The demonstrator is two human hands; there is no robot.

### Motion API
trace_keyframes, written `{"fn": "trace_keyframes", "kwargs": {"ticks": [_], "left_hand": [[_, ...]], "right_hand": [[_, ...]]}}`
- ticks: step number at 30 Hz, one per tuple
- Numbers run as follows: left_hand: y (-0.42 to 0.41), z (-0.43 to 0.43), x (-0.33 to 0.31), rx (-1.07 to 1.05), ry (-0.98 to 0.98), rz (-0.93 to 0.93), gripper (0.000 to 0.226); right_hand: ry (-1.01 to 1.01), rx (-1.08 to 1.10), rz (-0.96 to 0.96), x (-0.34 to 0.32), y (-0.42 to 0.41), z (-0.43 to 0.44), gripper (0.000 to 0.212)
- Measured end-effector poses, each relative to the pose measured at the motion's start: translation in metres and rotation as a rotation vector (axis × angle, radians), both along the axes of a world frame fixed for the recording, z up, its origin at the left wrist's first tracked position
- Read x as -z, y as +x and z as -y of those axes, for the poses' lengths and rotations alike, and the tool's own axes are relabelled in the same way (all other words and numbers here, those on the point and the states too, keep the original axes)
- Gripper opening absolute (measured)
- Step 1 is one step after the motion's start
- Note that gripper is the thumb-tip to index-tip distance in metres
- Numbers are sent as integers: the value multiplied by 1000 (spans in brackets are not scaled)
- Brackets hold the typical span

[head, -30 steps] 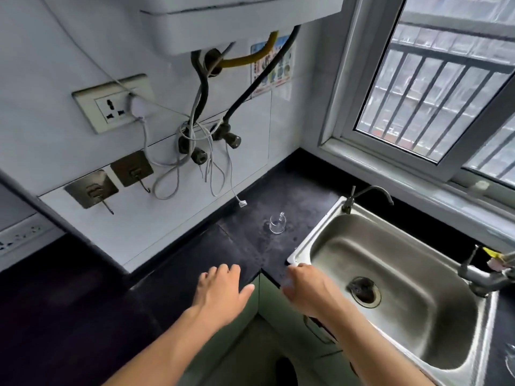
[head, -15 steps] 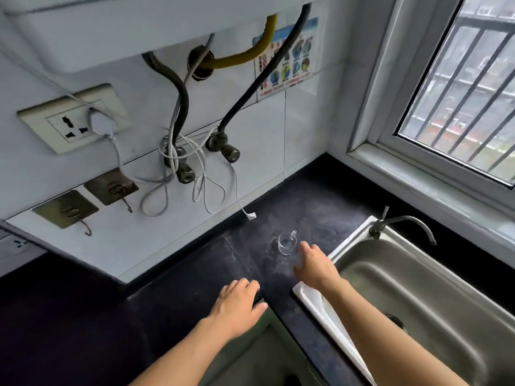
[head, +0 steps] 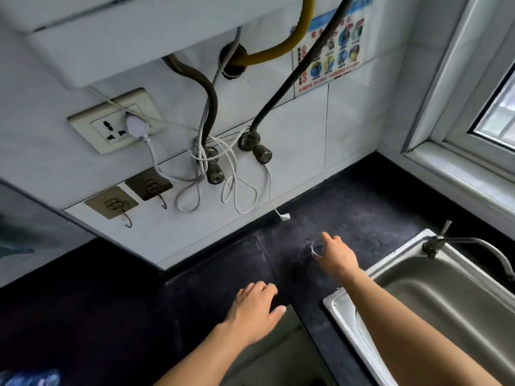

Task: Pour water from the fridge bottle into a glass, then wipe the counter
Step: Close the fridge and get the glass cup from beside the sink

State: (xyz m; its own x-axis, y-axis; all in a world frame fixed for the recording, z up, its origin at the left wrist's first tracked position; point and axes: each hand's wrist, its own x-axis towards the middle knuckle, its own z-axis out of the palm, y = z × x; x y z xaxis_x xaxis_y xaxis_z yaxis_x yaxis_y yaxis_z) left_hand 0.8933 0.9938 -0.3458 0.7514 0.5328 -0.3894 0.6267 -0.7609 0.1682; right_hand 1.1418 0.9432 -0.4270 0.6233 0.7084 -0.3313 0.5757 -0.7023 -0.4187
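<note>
Fingers (head: pixel 326 238) of the right hand (head: pixel 338 256) lie against the small clear drinking glass (head: pixel 317 248), with the index finger over its far rim. The thumb is hidden, so it cannot be told whether they grip the glass or only touch it.

Location of glass: upright on the black stone table (head: pixel 362 215), just beside the far left corner of the stainless steel sink (head: pixel 446 302).

Left hand (head: pixel 255 310): fingers loosely bent, holding nothing, resting at the table's front edge, to the left of the sink's near corner and apart from it.

Progress, as a judgement: early stage.
- The glass shows no water, as far as so small an item can be read.
- No fridge bottle is identifiable, so pouring is not yet done.
- No cloth is visible, so wiping is not begun.

Outstanding: bring the bottle, fill the glass, wipe the table.
</note>
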Motion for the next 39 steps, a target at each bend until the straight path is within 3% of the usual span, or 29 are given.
{"fn": "trace_keyframes", "kwargs": {"ticks": [9, 16, 22, 29, 39], "left_hand": [[0, -5, 8, -126, -73, 164, 42], [-8, 0, 10, -529, -416, 420, 14], [-24, 4, 5, -891, -736, 719, 23], [-63, 11, -14, -1115, -730, 898, 25], [-197, 9, -42, -1328, -712, 1036, 25]], "right_hand": [[143, -159, -73, -42, -55, 14, 37], [219, -384, -24, -93, -108, 27, 48], [289, -460, -40, -112, -129, 25, 45], [351, -616, -81, -116, -170, 4, 45], [381, -918, -24, -142, -294, -39, 53]]}}
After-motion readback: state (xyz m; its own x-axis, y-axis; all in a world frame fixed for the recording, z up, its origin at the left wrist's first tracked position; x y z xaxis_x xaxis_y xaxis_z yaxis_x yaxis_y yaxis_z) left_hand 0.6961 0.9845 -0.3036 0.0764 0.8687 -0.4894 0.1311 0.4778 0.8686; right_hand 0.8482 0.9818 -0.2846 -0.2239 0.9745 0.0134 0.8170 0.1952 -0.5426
